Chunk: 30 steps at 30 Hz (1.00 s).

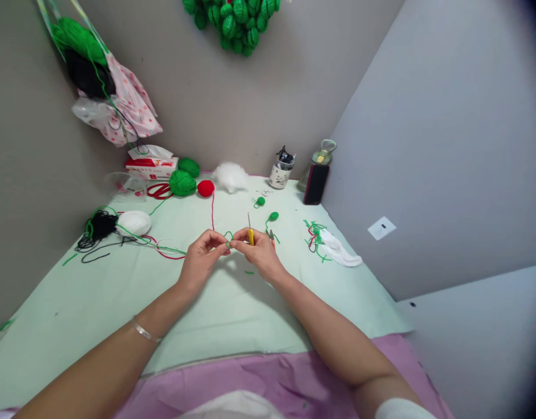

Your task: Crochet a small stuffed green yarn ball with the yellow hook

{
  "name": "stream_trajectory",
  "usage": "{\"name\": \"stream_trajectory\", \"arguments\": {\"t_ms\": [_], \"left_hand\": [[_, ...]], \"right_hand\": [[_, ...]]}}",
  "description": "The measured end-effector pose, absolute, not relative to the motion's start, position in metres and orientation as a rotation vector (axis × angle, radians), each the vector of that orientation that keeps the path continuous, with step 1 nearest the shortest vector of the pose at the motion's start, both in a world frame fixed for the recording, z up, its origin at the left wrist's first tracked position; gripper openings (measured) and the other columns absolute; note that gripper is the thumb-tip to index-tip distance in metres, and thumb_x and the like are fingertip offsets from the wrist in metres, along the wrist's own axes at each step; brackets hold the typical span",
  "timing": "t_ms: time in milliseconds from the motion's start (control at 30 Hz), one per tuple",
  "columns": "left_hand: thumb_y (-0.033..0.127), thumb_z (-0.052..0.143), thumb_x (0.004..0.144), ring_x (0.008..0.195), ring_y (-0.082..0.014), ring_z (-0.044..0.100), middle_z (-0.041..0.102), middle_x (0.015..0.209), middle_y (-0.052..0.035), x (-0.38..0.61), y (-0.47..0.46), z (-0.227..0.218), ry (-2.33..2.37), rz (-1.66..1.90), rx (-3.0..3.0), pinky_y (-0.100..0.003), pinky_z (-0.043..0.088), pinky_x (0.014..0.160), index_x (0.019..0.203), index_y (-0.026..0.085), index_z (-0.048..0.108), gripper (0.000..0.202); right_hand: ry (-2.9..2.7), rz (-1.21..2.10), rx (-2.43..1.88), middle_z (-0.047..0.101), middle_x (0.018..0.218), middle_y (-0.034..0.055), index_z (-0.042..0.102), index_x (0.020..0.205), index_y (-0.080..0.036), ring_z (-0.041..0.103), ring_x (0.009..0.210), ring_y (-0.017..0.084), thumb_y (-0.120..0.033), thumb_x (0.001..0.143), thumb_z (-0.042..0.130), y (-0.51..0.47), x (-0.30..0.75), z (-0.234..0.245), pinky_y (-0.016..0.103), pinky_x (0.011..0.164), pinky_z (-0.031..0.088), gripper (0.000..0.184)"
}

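Observation:
My left hand (203, 251) pinches a small piece of green crochet work (229, 244) between thumb and fingertips. My right hand (259, 251) meets it from the other side, fingertips pressed on the same piece. A yellow-handled crochet hook (251, 236) is also in my right hand, its thin metal shaft pointing up and away. Green yarn loops just above the fingertips. Past the right hand lie two small green crocheted balls, one nearer (273, 216) and one farther (261, 201), with yarn tails. A pointed tool (272, 238) is partly hidden behind that hand.
Green yarn balls (183, 183), a red yarn ball (205, 188), white stuffing (231, 177) and a tissue box (152, 167) line the back. White yarn (134, 223) lies left. A cup (281, 173), phone (316, 184), bottle (323, 154) and white cloth (340, 249) stand or lie right.

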<state>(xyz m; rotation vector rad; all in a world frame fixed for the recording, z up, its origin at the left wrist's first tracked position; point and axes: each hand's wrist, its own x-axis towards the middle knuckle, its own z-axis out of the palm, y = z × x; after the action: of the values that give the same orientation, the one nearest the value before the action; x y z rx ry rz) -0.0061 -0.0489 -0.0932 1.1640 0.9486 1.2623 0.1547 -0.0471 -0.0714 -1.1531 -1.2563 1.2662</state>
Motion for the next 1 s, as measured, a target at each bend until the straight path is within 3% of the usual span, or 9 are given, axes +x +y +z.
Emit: {"name": "stream_trajectory", "arguments": {"t_ms": [333,567,733,900,1000], "left_hand": [[0.035,0.083,0.074,0.08,-0.0169,0.07,0.066,0.082,0.0013,-0.0025,-0.052,-0.0887,0.898,1.224,1.135,-0.032,0.054,0.083,0.081,0.018,0.062,0.027],[0.045,0.074,0.083,0.084,-0.0189,0.071,0.071,0.092,-0.0031,-0.0021,-0.0497,-0.0886,0.859,1.16,1.051,-0.038,0.059,0.086,0.095,0.018,0.068,0.03],[0.04,0.087,0.07,0.073,-0.0177,0.071,0.072,0.079,-0.0014,-0.0051,-0.0453,-0.0923,0.903,1.133,1.049,-0.035,0.059,0.082,0.087,0.017,0.071,0.033],[0.041,0.086,0.071,0.071,-0.0146,0.068,0.069,0.077,0.0004,-0.008,-0.0452,-0.0909,0.92,1.116,1.036,-0.03,0.058,0.077,0.082,0.017,0.071,0.031],[0.042,0.084,0.074,0.075,-0.015,0.068,0.068,0.08,0.0007,-0.0084,-0.0473,-0.0881,0.902,1.09,1.013,-0.03,0.059,0.078,0.084,0.017,0.07,0.03]], "right_hand": [[-1.322,1.139,-1.142,0.062,0.074,-0.002,0.063,0.076,-0.019,0.051,0.062,0.011,-0.034,0.068,0.074,-0.0447,0.1561,-0.0729,0.025,0.058,0.04,0.02],[-1.407,1.048,-1.142,0.058,0.071,-0.0046,0.061,0.076,-0.02,0.035,0.05,0.007,-0.028,0.074,0.068,-0.0458,0.1578,-0.075,0.024,0.048,0.027,0.011],[-1.418,1.061,-1.139,0.059,0.071,-0.0048,0.06,0.075,-0.02,0.034,0.049,0.007,-0.028,0.074,0.068,-0.0482,0.1572,-0.0731,0.024,0.048,0.025,0.011],[-1.344,1.148,-1.13,0.061,0.075,-0.0031,0.061,0.077,-0.02,0.042,0.055,0.008,-0.033,0.072,0.072,-0.0474,0.1564,-0.0716,0.024,0.05,0.031,0.018],[-1.274,1.252,-1.13,0.062,0.073,-0.0038,0.061,0.082,-0.02,0.034,0.048,0.007,-0.038,0.073,0.072,-0.0456,0.1572,-0.0715,0.024,0.046,0.026,0.023]]}}
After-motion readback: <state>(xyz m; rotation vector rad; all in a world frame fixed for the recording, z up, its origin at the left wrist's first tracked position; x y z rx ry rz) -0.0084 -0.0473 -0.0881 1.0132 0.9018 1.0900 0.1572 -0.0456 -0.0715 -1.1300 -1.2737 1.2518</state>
